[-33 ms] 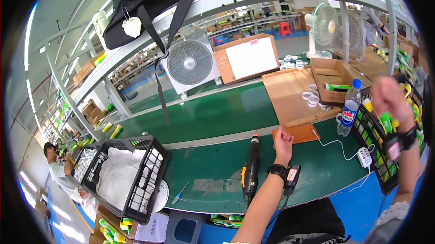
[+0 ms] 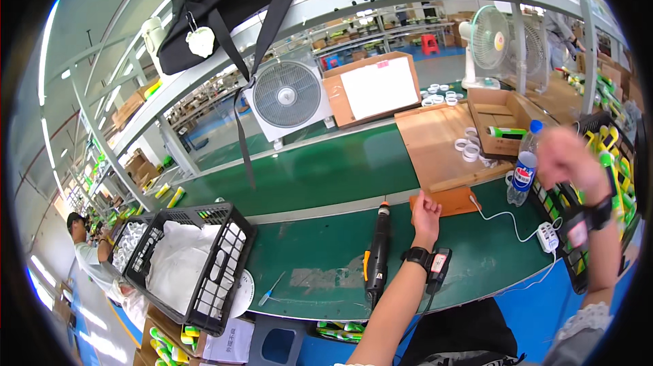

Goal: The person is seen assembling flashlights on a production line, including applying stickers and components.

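My left hand (image 2: 426, 218) rests on the green workbench, its fingers loosely curled and a little apart, with nothing visible in them. It lies against the near side of an orange-brown pad (image 2: 454, 201). Left of it is a black electric screwdriver (image 2: 378, 250) with an orange tip and lever. My right hand (image 2: 568, 162) is raised beside a soda bottle (image 2: 522, 174) with a blue cap and above a black crate (image 2: 578, 260) of green-and-yellow items (image 2: 622, 186). Motion smears its fingers, so a grip cannot be made out. Both wrists wear dark bands with small devices.
A black crate (image 2: 235, 257) lined with white sheeting stands at the left. Near it lie a small screwdriver (image 2: 271, 290) and a white disc (image 2: 243, 294). White rings (image 2: 471, 153) sit on a wooden board (image 2: 428, 145) by a cardboard box (image 2: 491, 111). A white cable runs to a power strip (image 2: 547, 237).
My right hand has moved left and slightly down, toward the bottle, uncovering more of the green-and-yellow items in the right crate. My left hand has stayed in place.
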The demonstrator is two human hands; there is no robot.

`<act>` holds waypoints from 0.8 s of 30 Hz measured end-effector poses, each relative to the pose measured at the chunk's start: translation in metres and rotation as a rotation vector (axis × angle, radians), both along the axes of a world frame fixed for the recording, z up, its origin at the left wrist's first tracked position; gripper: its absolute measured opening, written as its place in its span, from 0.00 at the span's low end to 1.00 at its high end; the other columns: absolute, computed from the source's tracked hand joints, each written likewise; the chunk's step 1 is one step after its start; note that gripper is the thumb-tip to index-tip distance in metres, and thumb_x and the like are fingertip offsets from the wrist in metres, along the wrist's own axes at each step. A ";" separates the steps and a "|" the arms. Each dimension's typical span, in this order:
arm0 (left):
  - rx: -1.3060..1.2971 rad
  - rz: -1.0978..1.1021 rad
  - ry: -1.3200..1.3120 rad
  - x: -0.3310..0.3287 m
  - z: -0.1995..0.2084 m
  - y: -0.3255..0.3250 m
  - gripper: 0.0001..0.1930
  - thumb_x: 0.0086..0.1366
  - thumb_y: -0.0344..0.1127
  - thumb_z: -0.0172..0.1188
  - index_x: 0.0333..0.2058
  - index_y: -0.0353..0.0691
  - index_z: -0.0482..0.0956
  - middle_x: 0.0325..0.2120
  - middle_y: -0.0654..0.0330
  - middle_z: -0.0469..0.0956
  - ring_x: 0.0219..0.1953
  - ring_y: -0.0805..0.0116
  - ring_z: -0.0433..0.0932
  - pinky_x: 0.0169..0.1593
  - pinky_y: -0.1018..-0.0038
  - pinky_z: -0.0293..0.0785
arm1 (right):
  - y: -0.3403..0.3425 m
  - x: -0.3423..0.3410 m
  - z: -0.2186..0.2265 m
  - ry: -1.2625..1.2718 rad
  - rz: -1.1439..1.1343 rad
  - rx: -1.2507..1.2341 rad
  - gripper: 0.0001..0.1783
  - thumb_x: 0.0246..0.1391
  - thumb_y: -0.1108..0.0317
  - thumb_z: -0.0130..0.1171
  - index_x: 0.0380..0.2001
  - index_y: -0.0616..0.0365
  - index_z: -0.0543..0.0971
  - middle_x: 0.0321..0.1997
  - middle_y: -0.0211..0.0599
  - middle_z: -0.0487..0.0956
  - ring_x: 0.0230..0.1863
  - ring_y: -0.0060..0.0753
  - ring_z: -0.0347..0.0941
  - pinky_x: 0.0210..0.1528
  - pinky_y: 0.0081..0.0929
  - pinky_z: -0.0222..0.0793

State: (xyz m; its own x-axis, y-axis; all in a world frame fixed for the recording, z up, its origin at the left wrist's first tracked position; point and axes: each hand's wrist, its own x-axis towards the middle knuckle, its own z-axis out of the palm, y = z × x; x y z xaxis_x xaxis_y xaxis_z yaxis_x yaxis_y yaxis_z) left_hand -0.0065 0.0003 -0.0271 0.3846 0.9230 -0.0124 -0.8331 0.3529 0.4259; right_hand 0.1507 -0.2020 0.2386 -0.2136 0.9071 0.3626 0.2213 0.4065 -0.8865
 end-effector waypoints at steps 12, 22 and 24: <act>0.296 -0.289 -0.011 0.024 -0.031 0.017 0.19 0.65 0.50 0.37 0.46 0.46 0.66 0.27 0.62 0.73 0.27 0.73 0.72 0.31 0.78 0.69 | 0.166 -0.040 -0.219 0.701 0.179 -0.536 0.09 0.59 0.61 0.40 0.30 0.52 0.67 0.13 0.19 0.55 0.13 0.13 0.49 0.16 0.13 0.44; 0.226 -0.149 0.216 0.017 0.000 -0.001 0.21 0.65 0.50 0.39 0.47 0.41 0.66 0.43 0.60 0.71 0.36 0.74 0.71 0.35 0.77 0.70 | 0.170 -0.033 -0.246 0.706 0.269 -0.494 0.11 0.58 0.61 0.41 0.27 0.55 0.67 0.11 0.20 0.55 0.11 0.14 0.48 0.14 0.14 0.43; 0.179 -0.129 0.238 0.020 0.000 0.000 0.19 0.65 0.48 0.41 0.43 0.40 0.68 0.42 0.59 0.71 0.39 0.72 0.71 0.38 0.76 0.70 | 0.170 -0.032 -0.242 0.712 0.301 -0.530 0.12 0.59 0.60 0.39 0.26 0.54 0.66 0.10 0.19 0.53 0.10 0.13 0.45 0.12 0.15 0.39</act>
State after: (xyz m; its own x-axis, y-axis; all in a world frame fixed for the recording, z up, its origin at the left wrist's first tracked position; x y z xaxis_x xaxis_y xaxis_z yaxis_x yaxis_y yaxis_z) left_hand 0.0131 0.0004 -0.0272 0.5041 0.8626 0.0422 -0.6558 0.3506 0.6686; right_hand 0.1189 -0.0320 -0.0036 -0.3529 0.9342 0.0533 -0.4934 -0.1374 -0.8589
